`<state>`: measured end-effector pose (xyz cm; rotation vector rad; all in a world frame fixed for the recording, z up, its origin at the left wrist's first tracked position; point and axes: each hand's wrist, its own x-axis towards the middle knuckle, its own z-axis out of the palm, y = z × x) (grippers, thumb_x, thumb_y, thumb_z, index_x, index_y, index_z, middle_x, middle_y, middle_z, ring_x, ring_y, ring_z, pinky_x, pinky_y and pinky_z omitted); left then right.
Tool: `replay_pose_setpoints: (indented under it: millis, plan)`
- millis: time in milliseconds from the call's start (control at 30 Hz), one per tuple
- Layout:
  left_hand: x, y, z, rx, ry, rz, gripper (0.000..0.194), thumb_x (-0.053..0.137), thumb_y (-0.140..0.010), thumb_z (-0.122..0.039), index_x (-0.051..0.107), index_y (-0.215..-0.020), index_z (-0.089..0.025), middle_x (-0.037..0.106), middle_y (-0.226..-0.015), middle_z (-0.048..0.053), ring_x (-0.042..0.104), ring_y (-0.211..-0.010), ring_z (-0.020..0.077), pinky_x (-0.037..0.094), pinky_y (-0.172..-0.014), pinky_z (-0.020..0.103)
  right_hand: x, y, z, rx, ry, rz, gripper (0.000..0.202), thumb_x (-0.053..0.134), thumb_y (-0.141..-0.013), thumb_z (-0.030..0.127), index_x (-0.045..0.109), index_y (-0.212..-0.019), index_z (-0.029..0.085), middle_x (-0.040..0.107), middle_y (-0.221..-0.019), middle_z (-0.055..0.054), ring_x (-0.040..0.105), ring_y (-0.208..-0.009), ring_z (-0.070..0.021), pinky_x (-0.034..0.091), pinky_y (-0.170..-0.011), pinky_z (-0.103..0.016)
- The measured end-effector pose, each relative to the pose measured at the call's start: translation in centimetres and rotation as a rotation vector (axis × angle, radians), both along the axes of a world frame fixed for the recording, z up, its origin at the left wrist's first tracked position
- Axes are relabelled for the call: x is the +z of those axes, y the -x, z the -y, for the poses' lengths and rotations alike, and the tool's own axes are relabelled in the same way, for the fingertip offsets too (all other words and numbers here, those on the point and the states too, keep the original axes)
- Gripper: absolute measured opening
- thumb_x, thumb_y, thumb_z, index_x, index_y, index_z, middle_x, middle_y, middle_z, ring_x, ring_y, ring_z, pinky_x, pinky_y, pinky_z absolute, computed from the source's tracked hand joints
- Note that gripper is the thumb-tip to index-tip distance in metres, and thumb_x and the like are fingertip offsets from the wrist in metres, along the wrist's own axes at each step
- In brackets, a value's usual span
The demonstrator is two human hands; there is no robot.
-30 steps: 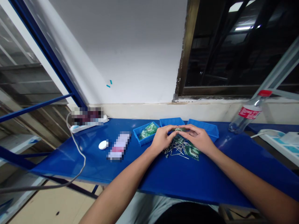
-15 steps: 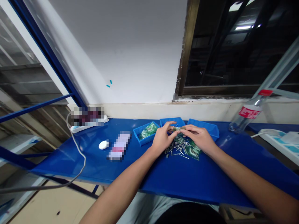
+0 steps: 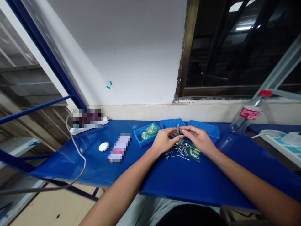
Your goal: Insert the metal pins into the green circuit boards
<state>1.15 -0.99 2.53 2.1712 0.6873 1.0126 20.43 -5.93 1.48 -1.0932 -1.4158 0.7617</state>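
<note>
At a blue table, a white power strip lies at far left, followed by a white oval object and a blurred oblong item. Next come a blue bin of green packets and a person's left hand, its fingers grasping a thin green piece held upright over loose metal pins. The right hand grips the piece from its other side, above a green packet. Farther right stand another blue bin and a red-capped plastic bottle.
</note>
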Motion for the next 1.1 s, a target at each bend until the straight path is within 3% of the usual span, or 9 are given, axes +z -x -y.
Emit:
replay_pose_setpoints:
  millis: [100, 200, 333, 433, 533, 633, 767, 967, 1100]
  plan:
    - [0.1, 0.1, -0.1, 0.045, -0.002, 0.002, 0.036, 0.072, -0.09, -0.046, 0.074, -0.113, -0.018, 0.079, -0.103, 0.005, 0.075, -0.09, 0.0198, 0.058, -0.083, 0.028, 0.3, 0.1, 0.3, 0.022, -0.011, 0.068, 0.034, 0.068, -0.092, 0.052, 0.078, -0.107, 0.022, 0.077, -0.111, -0.008, 0.071, -0.107, -0.0262, 0.057, -0.096, -0.04]
    - [0.3, 0.2, -0.3, 0.092, -0.022, -0.027, 0.026, 0.066, -0.096, -0.04, 0.074, -0.102, -0.016, 0.078, -0.092, 0.004, 0.072, -0.08, 0.0169, 0.054, -0.073, 0.025, 0.0, 0.1, 0.1, -0.018, 0.005, 0.037, 0.036, 0.069, -0.091, 0.054, 0.077, -0.101, 0.02, 0.078, -0.099, -0.009, 0.073, -0.09, -0.0245, 0.06, -0.085, -0.04]
    - [0.5, 0.3, -0.2, 0.11, -0.062, -0.069, 0.027, 0.06, -0.1, -0.038, 0.075, -0.1, -0.015, 0.077, -0.086, 0.003, 0.068, -0.073, 0.0152, 0.047, -0.067, 0.023, -0.6, -0.1, -0.3, -0.119, -0.042, -0.062, 0.048, 0.078, -0.084, 0.052, 0.067, -0.119, 0.021, 0.072, -0.093, -0.006, 0.072, -0.083, -0.0211, 0.061, -0.071, -0.033]
    - [0.6, 0.3, 0.0, 0.054, -0.074, -0.08, 0.028, 0.058, -0.101, -0.038, 0.075, -0.104, -0.016, 0.077, -0.089, 0.002, 0.069, -0.076, 0.016, 0.046, -0.068, 0.023, -0.8, -0.4, -0.5, -0.068, -0.059, 0.008, 0.048, 0.078, -0.085, 0.05, 0.069, -0.123, 0.022, 0.07, -0.102, -0.007, 0.07, -0.092, -0.0211, 0.06, -0.076, -0.033]
    - [0.6, 0.3, 0.0, 0.008, -0.05, -0.074, 0.029, 0.057, -0.101, -0.038, 0.075, -0.105, -0.017, 0.078, -0.093, 0.003, 0.071, -0.081, 0.0176, 0.048, -0.07, 0.024, -0.7, -0.5, -0.5, -0.002, -0.084, 0.089, 0.031, 0.075, -0.087, 0.05, 0.078, -0.101, 0.022, 0.07, -0.106, -0.009, 0.068, -0.098, -0.0229, 0.06, -0.082, -0.034]
    - [0.4, 0.2, -0.1, 0.032, -0.007, -0.043, 0.028, 0.061, -0.099, -0.04, 0.076, -0.105, -0.017, 0.08, -0.095, 0.004, 0.073, -0.086, 0.0195, 0.052, -0.074, 0.025, -0.5, -0.5, -0.4, -0.033, -0.105, 0.097, 0.028, 0.076, -0.086, 0.05, 0.079, -0.09, 0.022, 0.071, -0.1, -0.008, 0.069, -0.095, -0.0231, 0.059, -0.081, -0.035]
    - [0.2, 0.0, -0.2, 0.059, 0.046, 0.014, 0.027, 0.066, -0.095, -0.039, 0.076, -0.102, -0.016, 0.08, -0.095, 0.005, 0.074, -0.087, 0.0204, 0.055, -0.079, 0.027, -0.5, -0.6, -0.4, -0.08, -0.036, 0.033, 0.031, 0.079, -0.082, 0.051, 0.078, -0.09, 0.021, 0.075, -0.096, -0.007, 0.071, -0.089, -0.0229, 0.059, -0.081, -0.035]
    - [0.0, 0.1, -0.3, 0.041, 0.041, -0.023, 0.026, 0.066, -0.096, -0.04, 0.075, -0.097, -0.016, 0.08, -0.093, 0.004, 0.075, -0.085, 0.02, 0.056, -0.076, 0.027, -1.1, -0.6, -0.7, 0.001, 0.097, -0.073, 0.043, 0.087, -0.071, 0.052, 0.075, -0.096, 0.019, 0.079, -0.096, -0.009, 0.075, -0.091, -0.025, 0.061, -0.09, -0.041]
    - [-0.7, -0.1, -0.6, 0.029, 0.046, -0.018, 0.033, 0.067, -0.095, -0.041, 0.071, -0.115, -0.016, 0.079, -0.101, 0.007, 0.076, -0.092, 0.0213, 0.059, -0.08, 0.029, -1.2, -1.0, -0.9, -0.049, 0.039, -0.008, 0.042, 0.083, -0.076, 0.054, 0.075, -0.098, 0.018, 0.079, -0.096, -0.01, 0.076, -0.091, -0.0258, 0.062, -0.088, -0.04]
